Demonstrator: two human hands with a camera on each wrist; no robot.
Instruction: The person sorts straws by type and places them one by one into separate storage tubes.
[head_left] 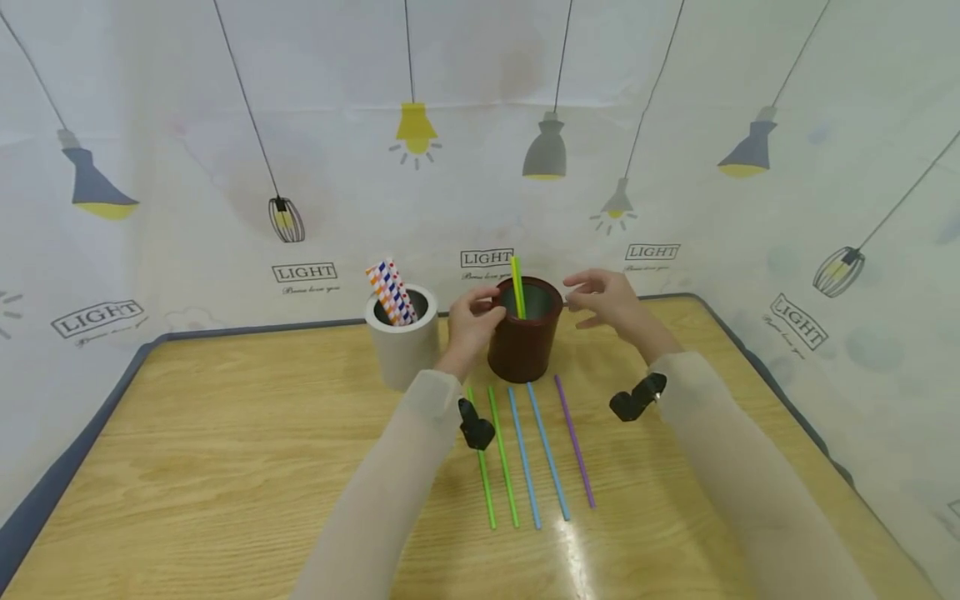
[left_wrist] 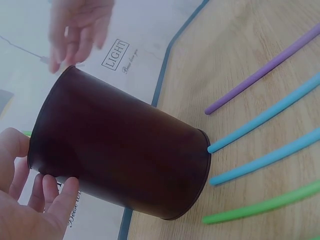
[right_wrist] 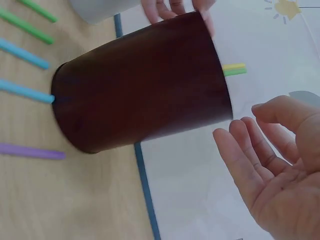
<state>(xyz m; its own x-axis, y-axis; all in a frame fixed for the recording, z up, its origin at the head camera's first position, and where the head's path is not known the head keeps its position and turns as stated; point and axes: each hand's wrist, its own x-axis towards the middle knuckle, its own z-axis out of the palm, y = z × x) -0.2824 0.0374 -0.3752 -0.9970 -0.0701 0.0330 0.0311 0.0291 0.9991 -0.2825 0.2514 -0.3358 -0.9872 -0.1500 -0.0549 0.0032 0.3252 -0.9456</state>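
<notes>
A dark brown cup (head_left: 519,352) stands upright towards the back of the table, with a yellow and a green straw (head_left: 517,287) leaning inside. My left hand (head_left: 471,327) holds the cup at its left rim; its fingers (left_wrist: 16,145) lie at the mouth and along the outer side. On the other side, my right hand (head_left: 611,302) hovers just off the rim, fingers loosely bent with nothing between them. In front of the cup lie two green straws (head_left: 504,458), two blue straws (head_left: 548,452) and one purple straw (head_left: 575,444), roughly side by side.
Left of the brown cup stands a white cup (head_left: 405,354) holding several patterned paper straws (head_left: 392,292). A light cloth backdrop (head_left: 337,167) printed with lamps rises behind and beside the wooden table (head_left: 247,433). Black wrist cameras (head_left: 637,397) sit on both wrists.
</notes>
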